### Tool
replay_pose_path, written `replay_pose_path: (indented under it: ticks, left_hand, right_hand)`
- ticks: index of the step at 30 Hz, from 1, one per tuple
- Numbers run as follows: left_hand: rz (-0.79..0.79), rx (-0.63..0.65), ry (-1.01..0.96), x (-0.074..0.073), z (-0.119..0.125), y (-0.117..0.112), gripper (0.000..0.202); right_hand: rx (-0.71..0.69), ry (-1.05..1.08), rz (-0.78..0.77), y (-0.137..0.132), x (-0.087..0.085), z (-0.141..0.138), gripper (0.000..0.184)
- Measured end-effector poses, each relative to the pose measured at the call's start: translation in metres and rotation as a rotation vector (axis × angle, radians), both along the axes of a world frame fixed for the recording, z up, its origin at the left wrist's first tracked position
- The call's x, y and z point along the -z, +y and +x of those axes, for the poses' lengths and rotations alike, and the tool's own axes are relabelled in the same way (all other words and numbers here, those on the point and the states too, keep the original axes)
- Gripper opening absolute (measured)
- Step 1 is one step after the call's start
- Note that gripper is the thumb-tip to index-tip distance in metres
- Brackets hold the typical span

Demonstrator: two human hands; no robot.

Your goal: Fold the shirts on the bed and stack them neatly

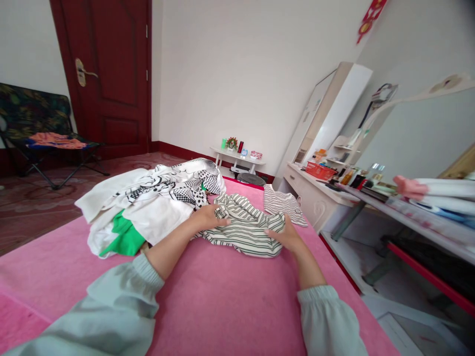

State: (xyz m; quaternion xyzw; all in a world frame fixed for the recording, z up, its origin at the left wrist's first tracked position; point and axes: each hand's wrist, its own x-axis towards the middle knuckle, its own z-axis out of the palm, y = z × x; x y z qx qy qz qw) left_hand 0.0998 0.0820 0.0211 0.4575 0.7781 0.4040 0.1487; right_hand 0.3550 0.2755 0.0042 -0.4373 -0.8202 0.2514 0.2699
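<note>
A crumpled striped shirt (247, 230), pale with dark stripes, lies over the pink bed cover (222, 296) in front of me. My left hand (211, 218) grips its left side, thumb on top and the other fingers hidden by cloth. At its right side my right hand (285, 234) is closed on the fabric, thumb toward the middle. To the left is a heap of clothes (159, 198), white and black-and-white patterned, with a green piece (124, 237) poking out. Just beyond my right hand another striped garment (282, 203) lies spread near the bed's right edge.
Along the right stand a white dresser (315, 195) with a red basket (319, 170) and bottles, and a table with folded cloths. A small white table (237, 156) stands against the far wall. At the left are a folding chair (35, 111) and a dark red door (107, 64).
</note>
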Motion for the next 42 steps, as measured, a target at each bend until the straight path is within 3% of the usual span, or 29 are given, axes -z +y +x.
replay_pose_path:
  ticks: [3, 5, 9, 12, 15, 18, 21, 33, 38, 42]
  left_hand:
    - [-0.137, 0.048, 0.147, -0.002, 0.007, -0.002, 0.094]
    - [-0.205, 0.037, 0.228, -0.004, 0.009, -0.002, 0.093]
    - [-0.314, -0.046, 0.336, -0.007, 0.012, -0.003, 0.066]
    - [-0.367, -0.07, 0.374, -0.009, 0.013, -0.004, 0.051]
    - [-0.398, -0.071, 0.399, -0.01, 0.015, -0.005, 0.047]
    - [-0.422, -0.069, 0.419, -0.012, 0.018, -0.006, 0.046]
    - [-0.442, -0.068, 0.433, -0.013, 0.019, -0.007, 0.046]
    - [-0.468, -0.073, 0.445, -0.007, 0.018, -0.003, 0.058]
    - [-0.445, -0.084, 0.431, -0.005, 0.019, -0.002, 0.057]
    - [-0.387, -0.108, 0.395, -0.004, 0.017, -0.003, 0.042]
  right_hand:
    - [-0.071, -0.166, -0.024, -0.005, 0.002, -0.001, 0.119]
    - [-0.068, -0.233, 0.005, -0.011, -0.004, -0.002, 0.114]
    - [0.156, -0.358, 0.093, -0.029, -0.024, -0.007, 0.081]
    - [0.33, -0.374, 0.271, -0.037, -0.032, -0.009, 0.058]
    - [0.255, -0.294, 0.453, -0.036, -0.027, -0.01, 0.048]
    - [0.098, -0.289, 0.352, -0.03, -0.017, -0.011, 0.062]
    - [0.07, -0.354, 0.205, -0.027, -0.014, -0.011, 0.074]
    - [0.046, -0.514, 0.135, -0.034, -0.025, -0.009, 0.041]
    - [0.079, -0.54, 0.145, -0.036, -0.025, -0.011, 0.038]
    - [0.121, -0.513, 0.134, -0.034, -0.024, -0.012, 0.046]
